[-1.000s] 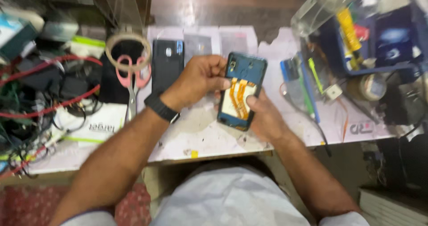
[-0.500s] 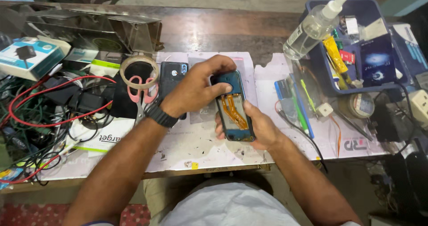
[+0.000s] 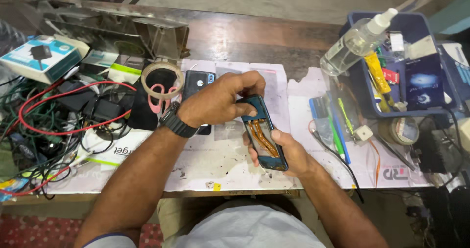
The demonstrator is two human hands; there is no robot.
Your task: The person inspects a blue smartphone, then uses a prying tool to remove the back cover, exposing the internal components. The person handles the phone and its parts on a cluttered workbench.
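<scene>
Opened teal-framed phone body [image 3: 264, 135], back cover off, orange flex ribbons exposed along its middle. It is held tilted above the paper-covered work surface [image 3: 205, 165], near the front edge, not resting on it.

Right hand [image 3: 289, 152] cradles the phone from below; thumb lies across the lower right edge of the frame, fingers wrapped underneath. Grip closed around the lower half.

Left hand [image 3: 218, 101], black wristwatch [image 3: 177, 123] on the wrist, comes over the top end. Fingertips curl onto the upper edge and thumb presses the near side of the frame: a pinch grip, clenched on the top end. Whether a tool sits between the fingertips cannot be told.

Judgement on doing this well: keep the supporting hand steady and let only the upper fingertips work, with light force, since the ribbons look thin and would crease or tear under a slip. Keep pressure on the frame rim, off the orange strips.

Nearby: 1 dark phone [image 3: 196, 84] lying flat just behind the left hand, pink-handled scissors [image 3: 159, 94] inside a tape roll, clear spray bottle [image 3: 355, 42] leaning in a blue tray [image 3: 440, 112].
</scene>
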